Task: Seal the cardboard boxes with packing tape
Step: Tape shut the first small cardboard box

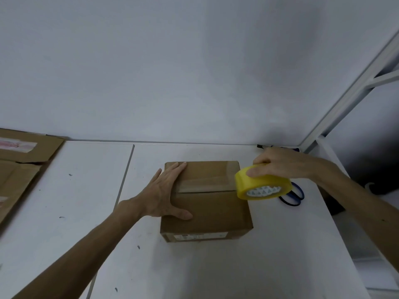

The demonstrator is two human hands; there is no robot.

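The box (pixel 207 203) sat in the middle of the surface (pixel 216 266). The left hand (pixel 166 195) lay flat on its 9 o'clock side, fingers straight. The right hand (pixel 278 165) held the tape roll (pixel 261 184) at the 3 o'clock edge. The tape needed a tight pull, then a firm rub down.

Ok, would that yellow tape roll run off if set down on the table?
Round, so the tape roll would probably roll on edge; flat, it should stay. Seems stiff: the right hand grips its rim without squashing it.
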